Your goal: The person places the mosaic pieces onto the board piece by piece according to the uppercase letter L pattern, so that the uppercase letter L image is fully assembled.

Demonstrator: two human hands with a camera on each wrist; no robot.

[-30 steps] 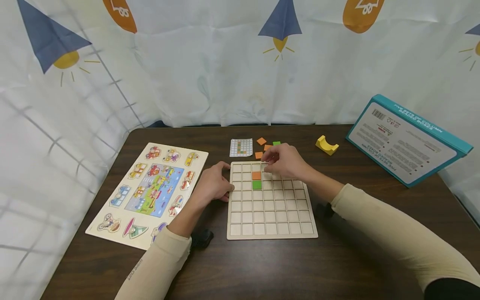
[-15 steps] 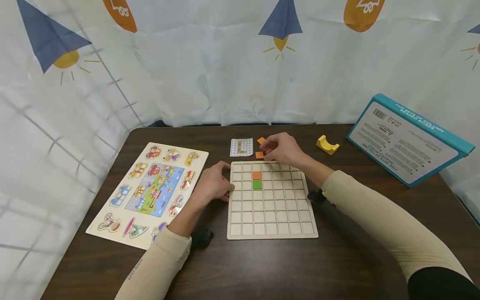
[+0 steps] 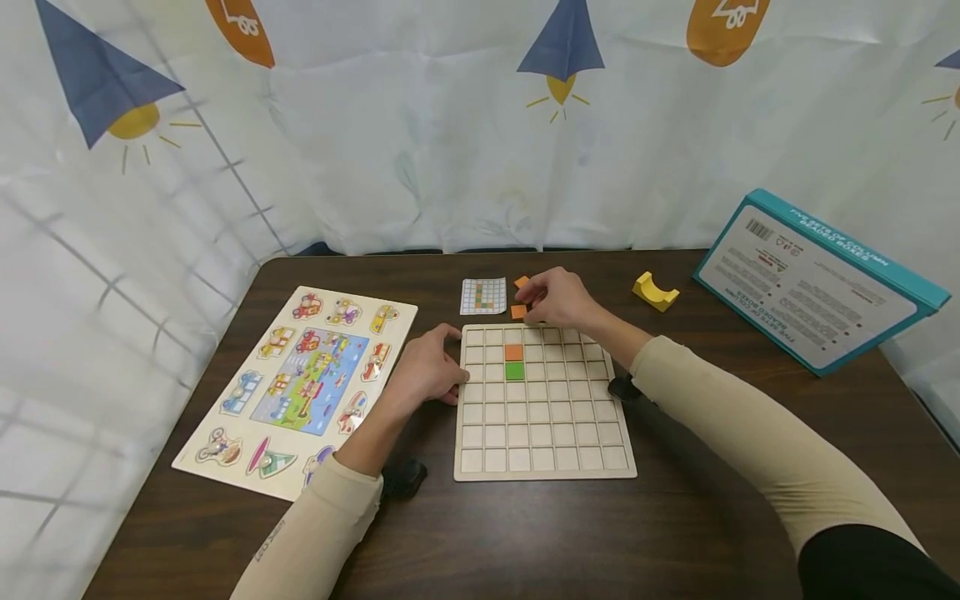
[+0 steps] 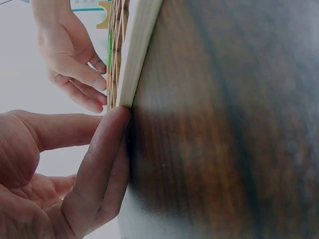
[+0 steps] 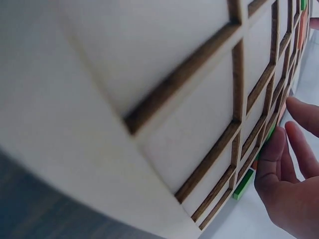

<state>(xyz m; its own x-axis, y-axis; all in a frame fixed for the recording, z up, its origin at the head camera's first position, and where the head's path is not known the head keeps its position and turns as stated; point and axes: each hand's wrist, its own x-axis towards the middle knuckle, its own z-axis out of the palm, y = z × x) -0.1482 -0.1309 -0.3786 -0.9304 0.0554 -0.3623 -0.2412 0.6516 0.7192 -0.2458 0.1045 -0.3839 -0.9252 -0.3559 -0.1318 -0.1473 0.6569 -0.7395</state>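
A wooden grid board (image 3: 558, 412) lies flat on the table, with one orange tile (image 3: 513, 352) and one green tile (image 3: 514, 371) set in its cells. My left hand (image 3: 427, 367) rests at the board's left edge; in the left wrist view its fingertips (image 4: 117, 117) touch the side of the frame. Beyond the far edge, my right hand (image 3: 562, 298) reaches down among loose tiles, thumb and fingers apart in the right wrist view. There, a loose green tile (image 5: 243, 185) shows beside the fingers. In the head view the hand covers some tiles, while a loose orange tile (image 3: 519, 312) stays visible.
A small pattern card (image 3: 483, 297) lies behind the board. At left is a vehicle puzzle board (image 3: 296, 392). A yellow curved block (image 3: 655, 292) and a teal-edged box (image 3: 817, 283) occupy the right side. A curtain (image 3: 420, 150) hangs behind the table.
My right hand has moved from over the board's top rows to the loose tiles behind it, then slightly left. The left hand stays at the board's edge.
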